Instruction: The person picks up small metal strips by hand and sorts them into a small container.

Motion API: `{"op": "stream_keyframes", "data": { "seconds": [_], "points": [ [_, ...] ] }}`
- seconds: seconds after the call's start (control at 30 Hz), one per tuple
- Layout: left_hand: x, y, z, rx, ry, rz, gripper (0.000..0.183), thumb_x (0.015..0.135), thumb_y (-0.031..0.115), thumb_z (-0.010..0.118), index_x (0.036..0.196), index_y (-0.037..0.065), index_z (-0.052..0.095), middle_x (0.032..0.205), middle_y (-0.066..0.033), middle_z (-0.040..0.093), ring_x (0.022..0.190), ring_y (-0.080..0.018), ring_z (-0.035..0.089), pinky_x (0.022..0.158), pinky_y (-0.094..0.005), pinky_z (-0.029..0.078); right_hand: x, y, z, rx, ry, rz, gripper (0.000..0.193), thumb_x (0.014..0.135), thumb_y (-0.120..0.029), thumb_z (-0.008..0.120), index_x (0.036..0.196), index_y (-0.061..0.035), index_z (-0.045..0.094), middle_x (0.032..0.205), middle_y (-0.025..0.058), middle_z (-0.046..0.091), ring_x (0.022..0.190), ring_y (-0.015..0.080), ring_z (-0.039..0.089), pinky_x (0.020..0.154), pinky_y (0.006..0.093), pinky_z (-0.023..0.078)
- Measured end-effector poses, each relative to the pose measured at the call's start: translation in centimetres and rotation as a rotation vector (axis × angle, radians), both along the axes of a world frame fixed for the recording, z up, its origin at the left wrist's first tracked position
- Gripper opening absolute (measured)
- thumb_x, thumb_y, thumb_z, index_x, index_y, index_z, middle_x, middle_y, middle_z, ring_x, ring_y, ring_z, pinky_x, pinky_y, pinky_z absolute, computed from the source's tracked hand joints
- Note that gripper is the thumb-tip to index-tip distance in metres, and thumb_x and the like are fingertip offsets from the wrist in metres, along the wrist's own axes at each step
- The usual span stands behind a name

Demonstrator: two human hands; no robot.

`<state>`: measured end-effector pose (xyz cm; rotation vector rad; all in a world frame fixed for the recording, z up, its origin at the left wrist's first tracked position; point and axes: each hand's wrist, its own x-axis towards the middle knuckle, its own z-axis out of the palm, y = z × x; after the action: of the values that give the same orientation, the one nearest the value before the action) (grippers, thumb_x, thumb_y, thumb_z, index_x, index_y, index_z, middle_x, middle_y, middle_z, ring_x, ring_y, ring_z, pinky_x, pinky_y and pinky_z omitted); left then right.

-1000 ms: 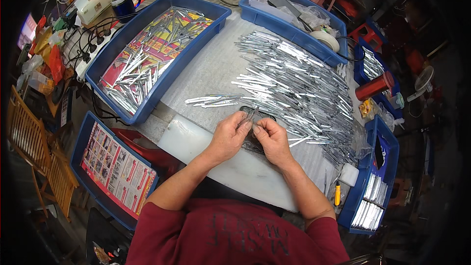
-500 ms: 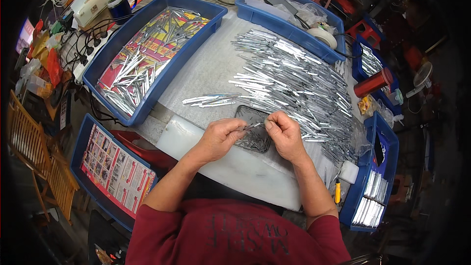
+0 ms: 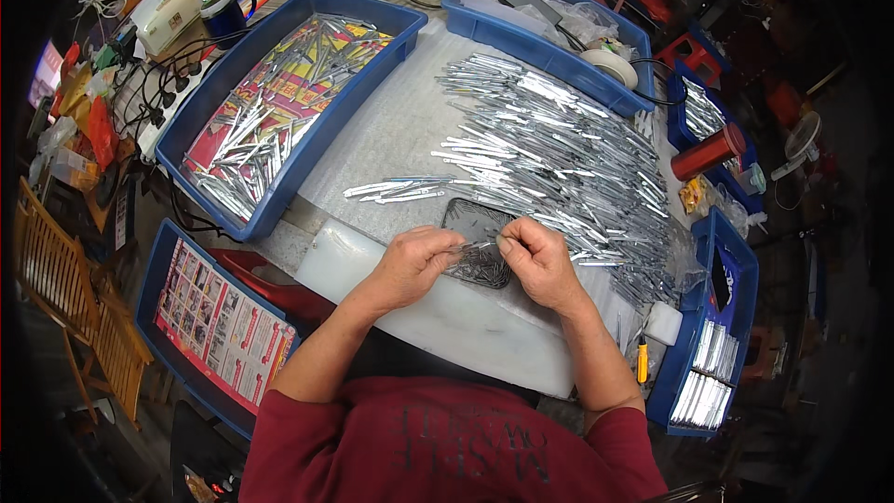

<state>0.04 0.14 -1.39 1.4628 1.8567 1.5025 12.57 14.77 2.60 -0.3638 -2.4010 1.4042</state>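
Both my hands are closed in a pinch above a small black tray (image 3: 476,210), which holds many thin dark metal pieces. Between the fingertips of my left hand (image 3: 413,265) a thin silvery metal strip (image 3: 472,245) sticks out to the right. The fingertips of my right hand (image 3: 542,263) are pressed together close by its far end; what they grip is too small to make out. Beyond the tray and to its right spreads a large heap of flat silvery metal strips (image 3: 559,154). A few separate strips (image 3: 396,189) lie left of it.
A blue bin (image 3: 270,228) with loose strips stands far left, another (image 3: 152,289) with printed sheets near left. At the back a blue bin (image 3: 549,61) holds cables and plastic. On the right are a yellow-handled screwdriver (image 3: 643,363) and a blue bin (image 3: 663,401) with stacked strips.
My right hand has shifted slightly left, nearer to my left hand. The left hand has barely moved and still pinches the strip.
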Motion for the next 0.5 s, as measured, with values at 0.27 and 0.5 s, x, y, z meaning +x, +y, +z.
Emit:
{"op": "stream_keyframes", "data": {
  "seconds": [0.27, 0.5],
  "points": [
    [-0.7, 0.0, 0.4, 0.041, 0.328, 0.011, 0.012, 0.069, -0.003, 0.057, 0.08, 0.002, 0.058, 0.067, -0.0083, 0.056, 0.062, -0.0242, 0.053, 0.057, -0.0329, 0.042, -0.2, 0.5, 0.8, 0.119, -0.035, 0.102, 0.009, 0.076, -0.008, 0.052, 0.072, 0.0007, 0.051, 0.056, 0.0116, 0.049, 0.051, 0.0218, 0.048, 0.048, 0.0318, 0.038],
    [-1.1, -0.4, 0.1, -0.002, 0.211, -0.092, 0.014, 0.069, -0.002, 0.058, 0.082, 0.002, 0.059, 0.069, -0.0088, 0.057, 0.064, -0.0249, 0.053, 0.057, -0.033, 0.042, -0.3, 0.7, 0.8, 0.158, -0.07, 0.235, 0.007, 0.075, -0.006, 0.051, 0.073, 0.0008, 0.051, 0.061, 0.0142, 0.052, 0.055, 0.0276, 0.051, 0.052, 0.035, 0.04]
  ]
}}
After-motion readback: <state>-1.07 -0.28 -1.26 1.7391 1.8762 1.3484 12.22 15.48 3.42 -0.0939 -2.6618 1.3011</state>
